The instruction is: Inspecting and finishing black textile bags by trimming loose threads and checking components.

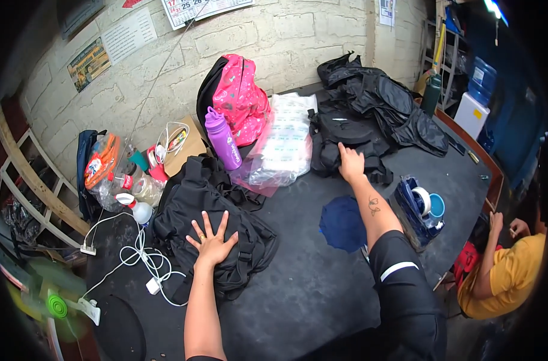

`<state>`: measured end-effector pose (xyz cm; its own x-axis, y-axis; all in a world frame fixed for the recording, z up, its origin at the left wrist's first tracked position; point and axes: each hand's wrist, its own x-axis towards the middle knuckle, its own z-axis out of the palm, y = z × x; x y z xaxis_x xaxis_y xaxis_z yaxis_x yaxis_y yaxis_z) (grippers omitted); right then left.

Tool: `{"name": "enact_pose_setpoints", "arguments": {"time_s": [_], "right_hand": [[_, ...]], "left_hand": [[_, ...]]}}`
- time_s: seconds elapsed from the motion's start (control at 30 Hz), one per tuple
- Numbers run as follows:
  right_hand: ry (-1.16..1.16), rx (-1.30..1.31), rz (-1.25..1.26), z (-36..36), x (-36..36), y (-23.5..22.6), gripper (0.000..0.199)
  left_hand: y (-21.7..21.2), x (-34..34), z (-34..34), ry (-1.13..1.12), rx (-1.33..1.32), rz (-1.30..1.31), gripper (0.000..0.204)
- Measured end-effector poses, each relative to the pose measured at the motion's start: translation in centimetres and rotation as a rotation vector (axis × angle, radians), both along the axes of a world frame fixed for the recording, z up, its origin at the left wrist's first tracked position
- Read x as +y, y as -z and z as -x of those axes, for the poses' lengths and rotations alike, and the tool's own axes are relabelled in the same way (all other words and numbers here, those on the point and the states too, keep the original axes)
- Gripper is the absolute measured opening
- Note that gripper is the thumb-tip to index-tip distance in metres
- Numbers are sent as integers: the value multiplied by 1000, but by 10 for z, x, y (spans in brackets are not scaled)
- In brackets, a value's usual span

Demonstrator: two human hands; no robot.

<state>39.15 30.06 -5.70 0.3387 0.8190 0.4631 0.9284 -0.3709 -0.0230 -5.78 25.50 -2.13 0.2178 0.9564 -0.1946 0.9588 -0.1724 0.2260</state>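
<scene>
My left hand (212, 245) lies flat with its fingers spread on a black backpack (187, 201), which rests on the dark table. My right hand (350, 161) reaches far across the table to a second black bag (346, 129). Its index finger is stretched out against the front of that bag, and nothing shows held in it. The other fingertips are partly hidden against the dark fabric. A round dark blue cloth piece (343, 224) lies beside my right forearm.
Behind stand a pink backpack (243, 96), a purple bottle (221, 138) and plastic-wrapped packs (289, 135). White cords (143, 259) tangle at left near a spray bottle (140, 210) and fan (56, 305). A blue tape holder (415, 210) stands right; a person in yellow (505, 274) sits beyond.
</scene>
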Motion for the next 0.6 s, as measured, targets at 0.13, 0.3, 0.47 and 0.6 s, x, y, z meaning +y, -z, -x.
{"name": "enact_pose_setpoints", "arguments": {"time_s": [0.13, 0.3, 0.47, 0.6], "right_hand": [[-243, 103, -701, 44, -5, -55, 47], [-648, -80, -331, 128, -71, -52, 48], [-1020, 203, -12, 125, -94, -30, 55], [-639, -49, -409, 138, -91, -71, 52]], "left_hand": [[2, 4, 3, -9, 7, 22, 72], [2, 3, 9, -21, 12, 31, 72], [4, 3, 2, -11, -2, 0, 73], [5, -2, 12, -42, -23, -7, 72]]}}
